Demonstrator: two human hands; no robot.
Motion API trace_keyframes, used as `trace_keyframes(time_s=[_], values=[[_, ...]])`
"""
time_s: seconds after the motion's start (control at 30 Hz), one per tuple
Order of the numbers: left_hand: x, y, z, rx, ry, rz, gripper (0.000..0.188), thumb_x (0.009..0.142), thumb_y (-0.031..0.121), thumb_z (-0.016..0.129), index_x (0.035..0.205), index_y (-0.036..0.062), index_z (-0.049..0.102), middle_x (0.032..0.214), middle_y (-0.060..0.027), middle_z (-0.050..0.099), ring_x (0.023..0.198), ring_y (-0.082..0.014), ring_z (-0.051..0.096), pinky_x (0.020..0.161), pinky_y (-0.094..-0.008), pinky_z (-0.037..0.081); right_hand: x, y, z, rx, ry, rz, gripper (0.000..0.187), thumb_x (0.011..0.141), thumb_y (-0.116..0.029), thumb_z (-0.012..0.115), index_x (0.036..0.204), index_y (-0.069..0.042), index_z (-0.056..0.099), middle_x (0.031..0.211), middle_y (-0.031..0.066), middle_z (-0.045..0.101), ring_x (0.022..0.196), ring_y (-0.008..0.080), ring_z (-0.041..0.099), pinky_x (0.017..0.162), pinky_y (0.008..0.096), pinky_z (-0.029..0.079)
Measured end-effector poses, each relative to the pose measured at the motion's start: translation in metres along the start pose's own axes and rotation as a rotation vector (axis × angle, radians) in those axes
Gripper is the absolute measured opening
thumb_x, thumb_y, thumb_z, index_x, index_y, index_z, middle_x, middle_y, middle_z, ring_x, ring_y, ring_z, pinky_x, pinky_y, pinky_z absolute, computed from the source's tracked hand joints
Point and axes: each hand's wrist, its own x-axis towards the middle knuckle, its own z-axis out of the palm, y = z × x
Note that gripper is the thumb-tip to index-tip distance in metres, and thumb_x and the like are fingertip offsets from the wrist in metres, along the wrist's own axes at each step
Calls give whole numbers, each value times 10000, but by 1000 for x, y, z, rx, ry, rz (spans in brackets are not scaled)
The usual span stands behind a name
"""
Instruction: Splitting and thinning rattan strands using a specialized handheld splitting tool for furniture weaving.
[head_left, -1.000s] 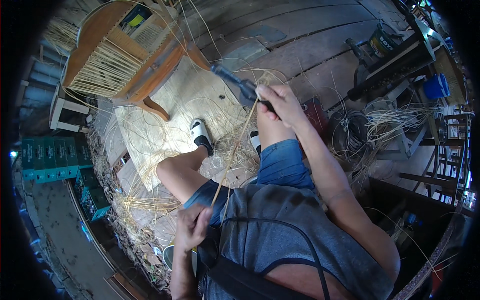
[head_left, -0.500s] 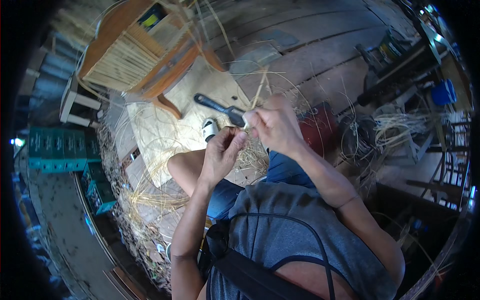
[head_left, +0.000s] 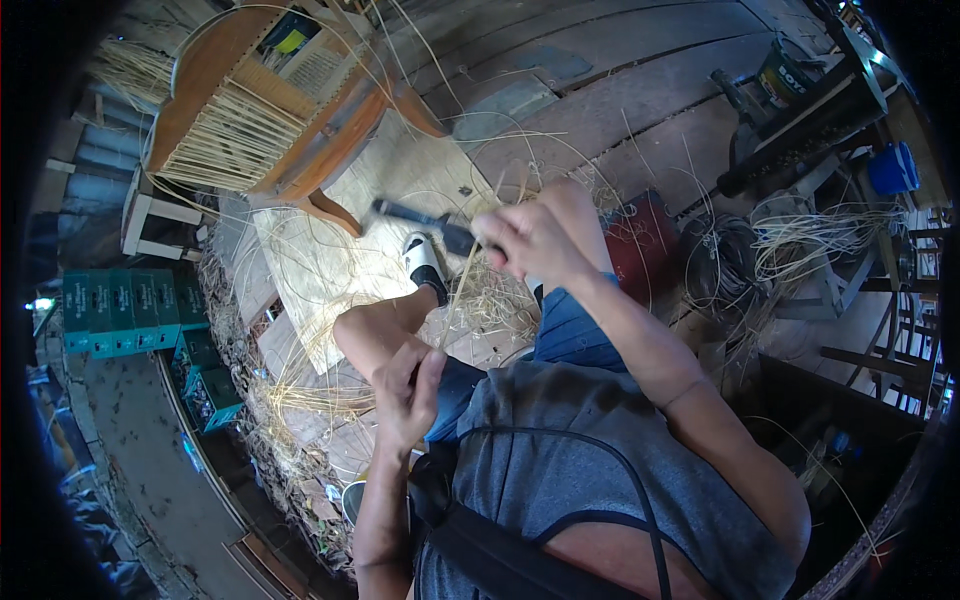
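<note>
In front of my knees my right hand (head_left: 530, 245) is closed round a pale cane strip (head_left: 464, 280), which sticks out below the fingers. A long dark tool (head_left: 405, 212), slightly blurred, reaches left from this fist; its right end meets the fingers, and I cannot tell whether they grip it too. My left hand (head_left: 408, 395) is apart from the right, above my left thigh, with fingers curled and the thumb against them. Whatever it may hold is hidden. Beyond stands a wooden chair frame (head_left: 325, 212) with pale cane strands (head_left: 235, 140) stretched across it.
A pale sheet (head_left: 290, 265) lies on the plank floor under loose strands. Green crates (head_left: 120, 310) stand at left. At right are a red box (head_left: 642, 250), a dark coil (head_left: 720, 265), a bundle of cane (head_left: 815, 245) and a blue bucket (head_left: 892, 170).
My hands have come apart: the left drew back toward my body and down to my thigh, while the right stayed near its place. The dark tool shifted slightly left.
</note>
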Motion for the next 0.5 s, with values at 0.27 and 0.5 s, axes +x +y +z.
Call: trace_keyframes(time_s=[0.27, 0.5], values=[[-119, -20, -84, -146, -97, -307, 201, 866, 147, 629, 790, -39, 630, 660, -94, 617, 560, -128, 538, 537, -261, 421, 59, -21, -87, 83, 273, -45, 371, 976, -314, 515, 785, -12, 612, 564, 15, 538, 402, 64, 452, 366, 228, 348], [37, -36, -44, 431, -257, 233, 799, 789, 456, 714, 1333, -54, 428, 1329, -246, 491, 1252, -369, 463, 1034, -415, 371, 8, -41, -52, -452, 214, -281, 328, 983, -263, 496, 804, -4, 589, 610, 5, 555, 455, 49, 478, 434, 225, 374]])
